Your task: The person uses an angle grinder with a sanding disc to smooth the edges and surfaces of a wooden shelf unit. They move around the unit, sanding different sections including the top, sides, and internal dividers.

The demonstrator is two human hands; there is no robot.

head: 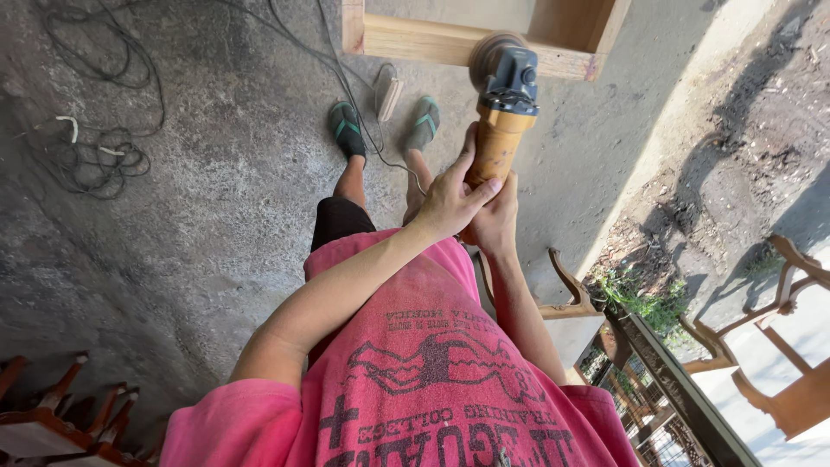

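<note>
Head view: left hand (pixel 445 203) and right hand (pixel 494 220) clench angle grinder (pixel 501 104); disc meets wooden frame (pixel 415 41) at 12 o'clock; sanding underway.

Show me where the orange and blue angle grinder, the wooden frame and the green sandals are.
orange and blue angle grinder (pixel 500 138), head view, on its orange body.
wooden frame (pixel 415 41), head view, on its front rail.
green sandals (pixel 347 128), head view, on the left one's strap.

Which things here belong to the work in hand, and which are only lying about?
In use:
- angle grinder, gripped by left hand and right hand
- wooden frame under its disc

Lying about:
- tangled cables
- wooden chairs
</note>
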